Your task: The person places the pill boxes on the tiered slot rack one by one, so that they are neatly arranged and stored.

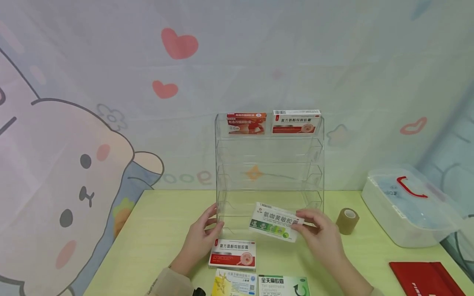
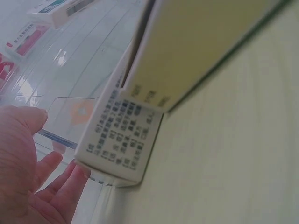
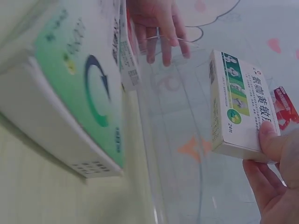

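My right hand (image 1: 326, 236) pinches a white and green medicine box (image 1: 273, 222) by its right end, thumb in front. The box is tilted and overlaps the lowest tier of a clear tiered display rack (image 1: 237, 216). My left hand (image 1: 200, 238) grips the rack's lower left edge, its thumb (image 2: 32, 115) on one side and fingers on the other. Just in front of the rack lies a red and white medicine box (image 1: 232, 253). Nearer me are a yellow and white box (image 1: 234, 283) and a green and white box (image 1: 283, 285), both cut off by the frame.
The rack's top tier holds a red box (image 1: 246, 124) and a red and white box (image 1: 296, 123). To the right stand a brown tape roll (image 1: 347, 221) and a lidded plastic bin (image 1: 403, 222). A red flat item (image 1: 426, 279) lies nearer. A printed cloth hangs behind.
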A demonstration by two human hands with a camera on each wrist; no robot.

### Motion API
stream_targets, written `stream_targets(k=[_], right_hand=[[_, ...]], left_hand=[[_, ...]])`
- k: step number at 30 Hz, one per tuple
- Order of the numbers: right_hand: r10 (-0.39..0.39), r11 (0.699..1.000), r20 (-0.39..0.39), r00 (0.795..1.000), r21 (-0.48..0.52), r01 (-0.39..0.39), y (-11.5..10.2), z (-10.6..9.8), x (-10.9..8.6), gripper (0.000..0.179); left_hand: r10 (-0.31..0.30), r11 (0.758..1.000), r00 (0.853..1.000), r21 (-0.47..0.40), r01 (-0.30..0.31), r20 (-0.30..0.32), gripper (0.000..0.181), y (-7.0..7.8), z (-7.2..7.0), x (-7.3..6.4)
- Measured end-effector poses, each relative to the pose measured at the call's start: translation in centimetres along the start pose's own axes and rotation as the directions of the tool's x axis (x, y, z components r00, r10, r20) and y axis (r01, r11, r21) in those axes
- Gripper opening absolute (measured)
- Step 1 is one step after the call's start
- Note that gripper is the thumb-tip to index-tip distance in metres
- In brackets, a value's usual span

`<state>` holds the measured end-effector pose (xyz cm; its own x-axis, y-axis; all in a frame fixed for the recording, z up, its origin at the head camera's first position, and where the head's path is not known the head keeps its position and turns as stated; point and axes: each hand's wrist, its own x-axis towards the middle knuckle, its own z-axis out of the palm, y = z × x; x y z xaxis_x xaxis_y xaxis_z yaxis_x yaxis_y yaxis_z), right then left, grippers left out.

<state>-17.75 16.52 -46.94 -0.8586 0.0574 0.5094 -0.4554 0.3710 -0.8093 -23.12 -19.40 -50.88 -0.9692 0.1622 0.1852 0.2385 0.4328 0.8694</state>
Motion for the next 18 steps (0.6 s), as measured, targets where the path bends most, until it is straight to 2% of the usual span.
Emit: stream_targets(k=[8,13,18], right_hand=[[-0.087,0.992,-0.045,0.995,-0.096,0.082,-1.6,-0.5,3.7,0.034],[-0.165,0.977,-0.057,0.985,-0.143,0.156,-2.6,-0.7,5.8,0.034],[-0.189,0.969,-0.058,0.980,-0.170,0.177,-3.4,-0.7,7.6,0.033]], left_hand=[[-0.016,1.000,1.000,0.015,0.016,0.004,0.067,0.1,0.0,0.0],[-0.016,1.000,1.000,0.012,0.016,0.003,0.067,0.3,0.0,-0.1],[-0.017,1.000,1.000,0.009,0.017,0.007,0.067,0.3,0.0,-0.1]])
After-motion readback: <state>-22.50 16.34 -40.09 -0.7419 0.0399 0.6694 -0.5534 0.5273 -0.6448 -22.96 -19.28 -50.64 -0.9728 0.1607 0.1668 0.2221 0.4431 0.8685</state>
